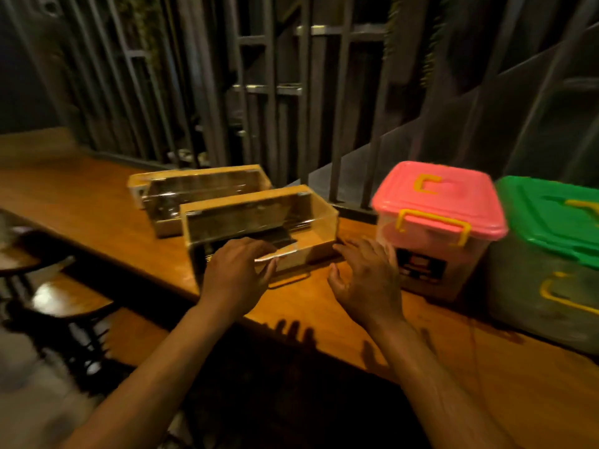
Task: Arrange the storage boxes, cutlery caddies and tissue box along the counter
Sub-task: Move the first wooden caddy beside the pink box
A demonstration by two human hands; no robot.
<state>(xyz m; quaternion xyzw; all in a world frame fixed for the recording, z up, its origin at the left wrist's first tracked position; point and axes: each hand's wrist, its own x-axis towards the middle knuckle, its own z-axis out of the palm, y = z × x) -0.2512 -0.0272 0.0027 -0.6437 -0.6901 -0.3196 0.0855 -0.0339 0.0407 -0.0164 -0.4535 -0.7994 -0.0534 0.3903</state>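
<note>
1. Two cutlery caddies lie on the wooden counter point(97, 202). The near caddy point(259, 226) sits close to the front edge. The far caddy point(197, 194) sits just behind it, toward the back edge and a little to the left. The two are roughly parallel and very close; whether they touch cannot be told.
2. The near caddy's long axis runs left to right along the counter, slightly skewed, with its right end reaching toward the pink-lidded storage box point(437, 228).
3. The green-lidded storage box point(547, 254) stands just beside the pink one, at the right end of the visible counter. No tissue box is in view.
4. The left hand point(236, 270) rests on the front wall of the near caddy, left of its middle. Its fingers point(252, 246) curl loosely over the rim, a light hold rather than a firm clamp.
5. The right hand point(366, 273) hovers with spread, empty fingers point(353, 246) at the caddy's right front corner, between the caddy and the pink box; contact cannot be told.
6. The hands bracket the caddy along its long axis, so the coming move is probably a two-handed slide or squaring-up. The narrow gap to the pink box limits rightward travel.
</note>
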